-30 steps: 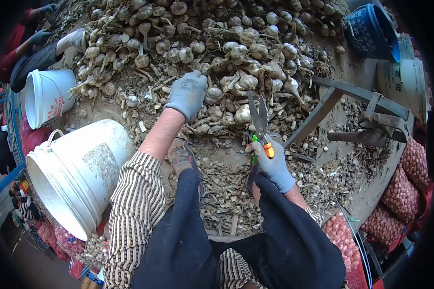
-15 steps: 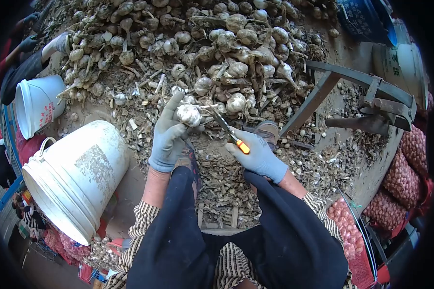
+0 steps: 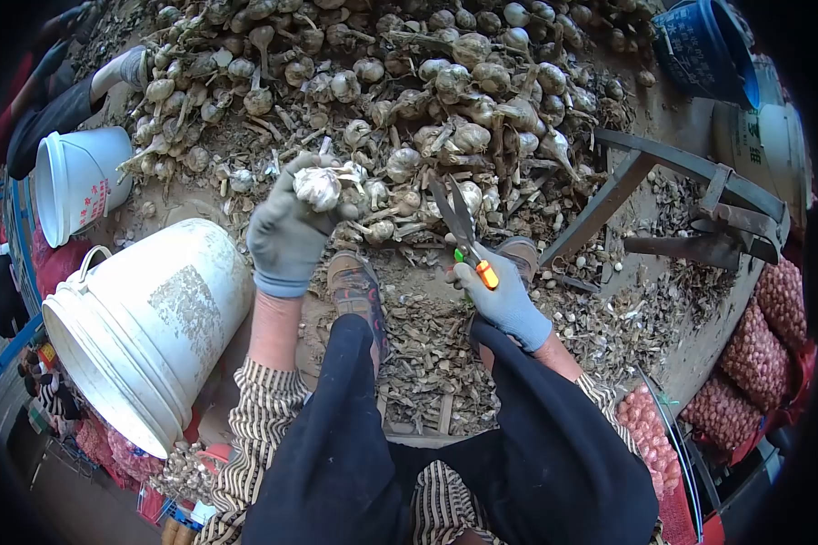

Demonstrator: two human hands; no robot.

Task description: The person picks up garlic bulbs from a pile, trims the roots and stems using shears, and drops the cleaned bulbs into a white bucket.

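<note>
A whitish garlic bulb (image 3: pixel 317 189) is held in the fingers of my left hand (image 3: pixel 288 232), which wears a grey glove. My right hand (image 3: pixel 504 295), also gloved, grips scissors (image 3: pixel 464 229) with orange and green handles; their blades are parted and point up toward the pile. The scissors and the held bulb are apart. Beyond both hands lies a heap of garlic (image 3: pixel 463 82) with dry stems and roots, spread over the ground.
A large white bucket (image 3: pixel 168 313) lies tilted at left, with a smaller white bucket (image 3: pixel 86 182) behind. A metal frame (image 3: pixel 609 195) stands at right, near a blue bucket (image 3: pixel 704 54). Filled net bags (image 3: pixel 759 350) lie at far right. Another person's leg (image 3: pixel 64 109) shows upper left.
My left hand has gone from the pile to a bulb, then moved left with it. The scissors met the bulb's stem half a second ago; now they are away from it with blades parted.
</note>
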